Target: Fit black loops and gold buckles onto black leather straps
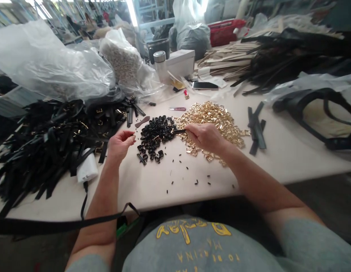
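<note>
My right hand (203, 136) lies over a pile of gold metal buckles (218, 118) and pinches a short black strap piece (179, 132) that points at a heap of small black loops (156, 136). Just left of that heap, my left hand (120, 145) hovers with its fingers curled and thumb against fingertips; what they hold, if anything, is too small to make out. Tiny black offcuts (187, 168) are scattered on the white table (164, 189) in front of both hands.
A big heap of black straps (50, 143) covers the table's left side, with a white roll (87, 170) in it. Clear plastic bags (50, 64), a phone (205, 85), a white box (179, 62), pink snips (177, 108), black strips (256, 128) and a black bag (314, 109) surround the work spot.
</note>
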Action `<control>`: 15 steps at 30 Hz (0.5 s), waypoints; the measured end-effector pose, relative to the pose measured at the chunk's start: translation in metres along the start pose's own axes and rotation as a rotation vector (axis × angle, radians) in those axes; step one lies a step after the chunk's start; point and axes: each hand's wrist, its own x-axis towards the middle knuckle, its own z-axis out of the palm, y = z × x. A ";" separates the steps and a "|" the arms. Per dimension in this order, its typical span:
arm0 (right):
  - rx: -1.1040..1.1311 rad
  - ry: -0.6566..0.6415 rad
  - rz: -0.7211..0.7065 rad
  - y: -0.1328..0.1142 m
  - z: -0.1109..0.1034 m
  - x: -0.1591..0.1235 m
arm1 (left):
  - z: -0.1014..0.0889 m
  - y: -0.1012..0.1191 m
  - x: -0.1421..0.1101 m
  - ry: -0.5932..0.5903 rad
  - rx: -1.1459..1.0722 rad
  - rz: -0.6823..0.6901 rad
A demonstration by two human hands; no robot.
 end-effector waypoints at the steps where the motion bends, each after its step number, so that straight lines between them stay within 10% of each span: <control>1: 0.008 0.013 0.006 -0.003 -0.002 0.002 | -0.005 -0.005 0.001 -0.017 0.087 0.004; 8: 0.129 0.043 0.098 -0.028 -0.010 0.025 | -0.014 -0.015 -0.002 -0.018 0.568 0.157; 15: 0.229 -0.026 0.081 -0.056 0.018 0.042 | 0.029 0.029 -0.028 -0.228 0.010 0.063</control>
